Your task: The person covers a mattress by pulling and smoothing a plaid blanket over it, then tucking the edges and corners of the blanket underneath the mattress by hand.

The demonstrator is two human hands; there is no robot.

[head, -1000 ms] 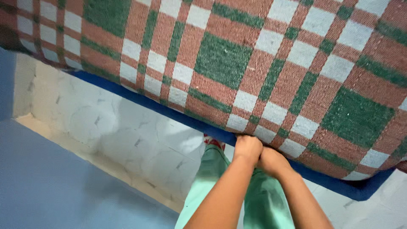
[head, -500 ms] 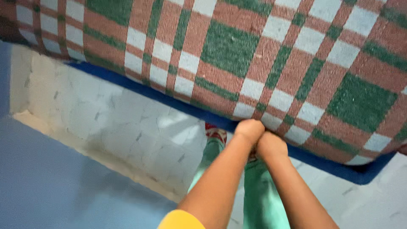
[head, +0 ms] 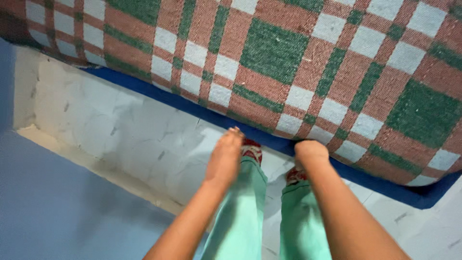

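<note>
Blanket (head: 308,62) edge: left hand (head: 225,156) has let go.

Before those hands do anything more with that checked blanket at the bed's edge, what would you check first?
1. Right hand on the checked blanket's lower edge: ok, curled under it.
2. Left hand holding the blanket: not ok, fingers straight, just short of the edge.
3. Right grip firm: cannot tell, fingertips hidden.
4. Blanket covering the blue mattress: not ok, a blue strip shows below.
5. Feet planted on the tiled floor: ok, both beside the bed.
</note>
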